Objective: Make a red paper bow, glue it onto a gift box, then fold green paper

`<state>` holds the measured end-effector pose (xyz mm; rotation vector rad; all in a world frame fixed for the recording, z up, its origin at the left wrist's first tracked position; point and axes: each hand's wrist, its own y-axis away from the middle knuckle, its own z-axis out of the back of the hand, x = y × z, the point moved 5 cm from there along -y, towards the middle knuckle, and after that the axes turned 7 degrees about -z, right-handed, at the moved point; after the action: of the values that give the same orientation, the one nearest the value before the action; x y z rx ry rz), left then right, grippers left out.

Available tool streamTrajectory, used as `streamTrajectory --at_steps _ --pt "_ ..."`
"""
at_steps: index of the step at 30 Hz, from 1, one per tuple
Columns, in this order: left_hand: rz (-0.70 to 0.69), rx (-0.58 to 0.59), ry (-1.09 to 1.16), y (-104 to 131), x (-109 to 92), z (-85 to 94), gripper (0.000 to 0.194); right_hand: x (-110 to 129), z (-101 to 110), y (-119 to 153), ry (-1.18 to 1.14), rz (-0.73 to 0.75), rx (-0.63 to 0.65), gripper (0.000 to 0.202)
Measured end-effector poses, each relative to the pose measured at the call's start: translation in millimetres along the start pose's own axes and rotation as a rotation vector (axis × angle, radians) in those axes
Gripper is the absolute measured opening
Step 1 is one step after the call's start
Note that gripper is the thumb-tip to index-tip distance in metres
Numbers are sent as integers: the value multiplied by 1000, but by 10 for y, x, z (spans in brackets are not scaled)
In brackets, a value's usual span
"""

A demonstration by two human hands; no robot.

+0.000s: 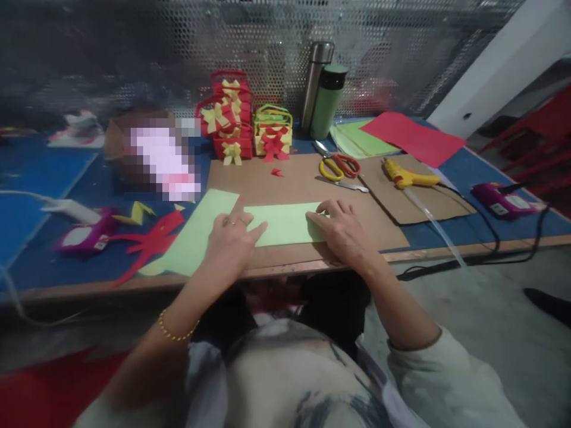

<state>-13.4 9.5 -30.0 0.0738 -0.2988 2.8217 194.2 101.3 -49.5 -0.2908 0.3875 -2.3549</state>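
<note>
A pale green strip of folded paper (285, 224) lies flat on a brown cardboard sheet (379, 220) in front of me. My left hand (232, 238) presses on the strip's left end, palm down, with thumb and fingers spread. At the right end, my right hand (343, 232) grips the paper between thumb and bent fingers; its fingertips are partly hidden. Another pale green sheet (196, 232) lies beside and under my left hand. Red paper cutouts (154, 238) are left of that sheet, and a small red scrap (277, 173) rests on the cardboard.
Red paper baskets with bows (232, 131) and a yellow-green basket (273, 134) stand at the back. Nearby are a green bottle (328, 107), a steel flask (312, 83), scissors (332, 163), a yellow glue gun (408, 175), coloured sheets (414, 137) and purple power sockets (504, 201).
</note>
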Motion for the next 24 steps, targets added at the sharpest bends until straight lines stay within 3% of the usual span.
streamTrajectory --at_steps 6,11,15,21,24 --pt "-126 -25 116 -127 -24 -60 34 -39 -63 -11 -60 4 26 34" --pt "-110 -94 150 -73 25 -146 30 -98 -120 5 -156 -4 -24 35" --pt "-183 -147 90 -45 -14 -115 29 -52 -59 10 -118 -12 -74 32" --pt "-307 -36 -73 -165 -117 1 57 38 90 -12 -43 93 -58 21" --pt "-302 53 -126 -236 -164 38 56 30 129 21 -24 111 -52 22"
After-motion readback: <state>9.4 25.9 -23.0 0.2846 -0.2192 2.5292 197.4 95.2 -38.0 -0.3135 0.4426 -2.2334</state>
